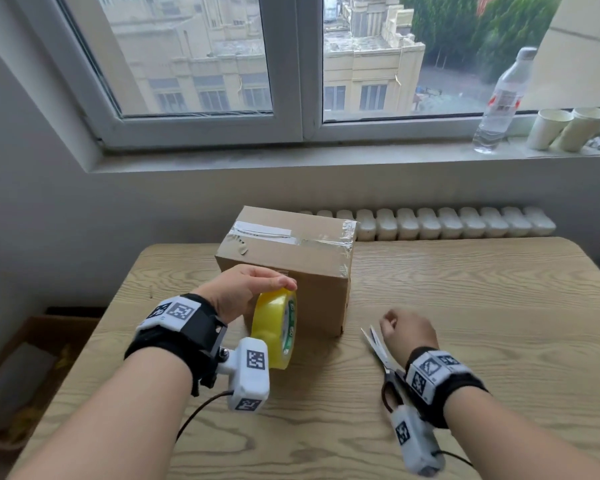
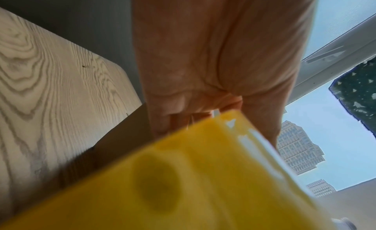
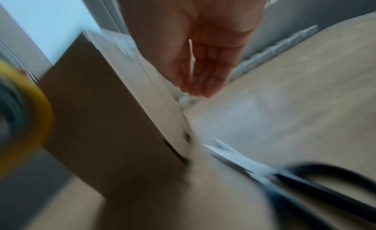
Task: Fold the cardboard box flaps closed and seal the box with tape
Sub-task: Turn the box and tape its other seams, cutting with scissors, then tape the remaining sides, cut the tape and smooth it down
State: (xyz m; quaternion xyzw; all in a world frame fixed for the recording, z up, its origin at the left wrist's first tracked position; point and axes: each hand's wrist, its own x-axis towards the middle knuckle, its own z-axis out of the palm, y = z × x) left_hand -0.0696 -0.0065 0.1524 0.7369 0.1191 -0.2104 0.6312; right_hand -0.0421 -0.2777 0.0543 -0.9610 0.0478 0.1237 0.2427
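Note:
The cardboard box (image 1: 291, 261) stands at the far middle of the wooden table (image 1: 465, 306), flaps down, with a strip of clear tape (image 1: 291, 239) across its top and down its right side. My left hand (image 1: 243, 289) grips a yellow tape roll (image 1: 274, 327) standing on edge just in front of the box, thumb over its top; the roll (image 2: 183, 177) fills the left wrist view. My right hand (image 1: 406, 330) hovers right of the box with relaxed fingers (image 3: 203, 72), holding nothing. Black-handled scissors (image 1: 381, 351) lie on the table under that wrist, blades (image 3: 234, 156) slightly apart.
A plastic bottle (image 1: 503, 98) and paper cups (image 1: 568, 128) stand on the windowsill at the right. A white radiator (image 1: 447, 223) runs behind the table. Cardboard (image 1: 25, 358) lies on the floor to the left.

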